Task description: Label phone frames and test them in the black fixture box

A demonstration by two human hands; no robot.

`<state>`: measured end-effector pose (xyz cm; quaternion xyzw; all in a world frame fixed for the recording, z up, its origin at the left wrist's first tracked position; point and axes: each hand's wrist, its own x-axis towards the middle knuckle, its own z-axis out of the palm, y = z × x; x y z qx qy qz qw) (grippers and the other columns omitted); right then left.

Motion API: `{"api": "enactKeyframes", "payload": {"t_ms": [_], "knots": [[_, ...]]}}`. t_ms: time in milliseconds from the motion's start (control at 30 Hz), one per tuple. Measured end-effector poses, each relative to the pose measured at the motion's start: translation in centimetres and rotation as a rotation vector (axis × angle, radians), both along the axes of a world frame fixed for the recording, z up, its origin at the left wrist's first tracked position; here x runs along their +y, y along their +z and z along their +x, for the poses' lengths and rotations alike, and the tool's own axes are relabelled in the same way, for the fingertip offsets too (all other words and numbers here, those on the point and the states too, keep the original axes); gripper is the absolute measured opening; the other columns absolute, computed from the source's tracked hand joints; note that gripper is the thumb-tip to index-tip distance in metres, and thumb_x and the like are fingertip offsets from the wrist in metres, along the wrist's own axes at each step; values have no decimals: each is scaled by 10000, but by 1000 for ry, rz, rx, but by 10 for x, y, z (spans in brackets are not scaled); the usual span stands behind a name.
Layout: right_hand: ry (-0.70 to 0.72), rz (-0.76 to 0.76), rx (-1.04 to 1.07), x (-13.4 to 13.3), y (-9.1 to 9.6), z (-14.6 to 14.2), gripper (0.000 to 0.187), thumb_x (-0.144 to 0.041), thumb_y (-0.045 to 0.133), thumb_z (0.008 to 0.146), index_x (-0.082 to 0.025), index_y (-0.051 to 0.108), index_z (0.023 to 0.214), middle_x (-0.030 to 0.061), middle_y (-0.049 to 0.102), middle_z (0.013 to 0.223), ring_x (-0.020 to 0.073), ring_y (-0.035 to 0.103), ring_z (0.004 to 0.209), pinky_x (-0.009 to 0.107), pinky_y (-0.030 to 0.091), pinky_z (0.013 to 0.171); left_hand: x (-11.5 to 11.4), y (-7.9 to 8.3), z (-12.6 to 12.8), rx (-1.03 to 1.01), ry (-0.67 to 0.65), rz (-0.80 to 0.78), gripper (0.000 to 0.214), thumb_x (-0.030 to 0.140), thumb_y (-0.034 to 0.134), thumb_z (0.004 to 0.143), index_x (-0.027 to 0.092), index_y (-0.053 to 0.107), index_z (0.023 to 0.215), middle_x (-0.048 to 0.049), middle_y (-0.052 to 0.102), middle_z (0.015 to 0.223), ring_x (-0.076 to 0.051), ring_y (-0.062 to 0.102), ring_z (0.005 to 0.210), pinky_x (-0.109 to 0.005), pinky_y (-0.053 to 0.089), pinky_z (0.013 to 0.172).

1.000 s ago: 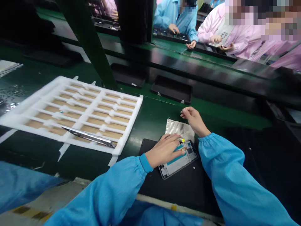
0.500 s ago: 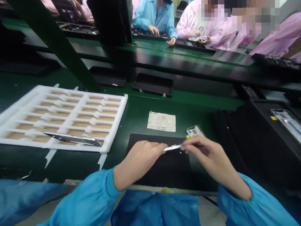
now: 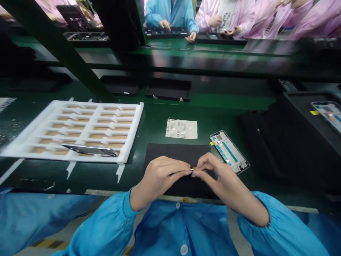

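Working at a green desk [image 3: 157, 115], beside a white rack [image 3: 133, 135] bearing one tilted phone [image 3: 90, 150]; reaching over a black mat [image 3: 181, 150], left of an opened phone [image 3: 230, 153], near a card of strips [image 3: 181, 128]; pinching a tiny piece [image 3: 191, 170] between left fingers [image 3: 178, 166] and right fingers [image 3: 204, 175], seemingly partway through, not yet putting it down.

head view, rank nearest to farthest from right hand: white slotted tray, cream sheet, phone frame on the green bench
1. phone frame: just beyond right hand, rightward
2. cream sheet: ahead-left, past the black mat
3. white slotted tray: far left
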<state>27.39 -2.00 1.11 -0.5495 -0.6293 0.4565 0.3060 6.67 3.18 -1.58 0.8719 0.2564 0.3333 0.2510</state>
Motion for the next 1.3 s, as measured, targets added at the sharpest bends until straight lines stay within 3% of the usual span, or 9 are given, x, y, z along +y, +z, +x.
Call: {"api": "enactKeyframes", "payload": {"t_ms": [100,233,500,733,900,1000,1133,1233,1300], "knots": [[-46,67,-17,-6,-4,1,30,-264,572,958,-274,544,962,-51,679,908,119,655,840,235,491,702,0,-1,1,-13,35,40,72,189,622,939,198,690,961,17,775,961,-133,737,876,-258,512,759],[-130,291,-142,-15,-18,9,103,-212,638,912,-260,562,963,-15,666,1120,152,626,1003,296,494,872,-2,-6,-2,39,59,100,81,158,637,924,182,689,983,4,774,974,-141,737,894,-268,510,763],[-66,499,-171,-20,-33,9,129,-94,562,935,-216,589,969,21,675,963,155,613,911,305,512,831,-2,-4,-2,113,39,90,67,173,636,923,190,691,957,14,775,974,-139,738,897,-262,495,751],[55,693,-441,-22,-36,8,408,-3,436,933,-215,607,1237,79,668,1080,193,589,954,363,514,859,-3,-1,2,155,102,61,74,229,615,948,209,681,974,25,773,975,-137,733,898,-261,479,731],[80,744,-468,-24,-41,9,423,-6,447,929,-207,598,1270,92,665,1076,204,596,974,367,514,865,-7,-11,-9,111,36,276,169,127,562,961,175,649,1097,-33,753,1088,-144,720,941,-267,486,743],[97,655,-403,-19,-35,11,389,-45,476,939,-230,599,1260,86,638,1117,195,592,1018,344,511,883,-8,-14,-15,179,20,364,230,108,514,976,164,631,1165,-58,724,1172,-162,708,978,-282,483,739],[-52,583,-324,23,-19,13,171,-189,572,942,-212,646,1094,68,633,1056,189,603,998,314,503,867,15,-10,-11,234,-17,148,265,124,469,993,217,665,1146,-2,737,1142,-141,711,940,-261,492,768],[-166,553,-408,89,-20,8,101,-217,544,950,-189,640,935,48,630,917,174,597,847,302,482,778,54,-9,-3,225,-60,-238,220,197,554,960,250,716,1099,18,756,1079,-161,714,973,-252,519,838],[-126,483,-499,135,-31,0,102,-189,534,936,-179,633,911,46,624,890,170,584,808,294,460,756,82,-11,1,197,-38,-417,197,222,618,915,235,741,1068,0,767,1035,-186,715,976,-260,532,852]]}}
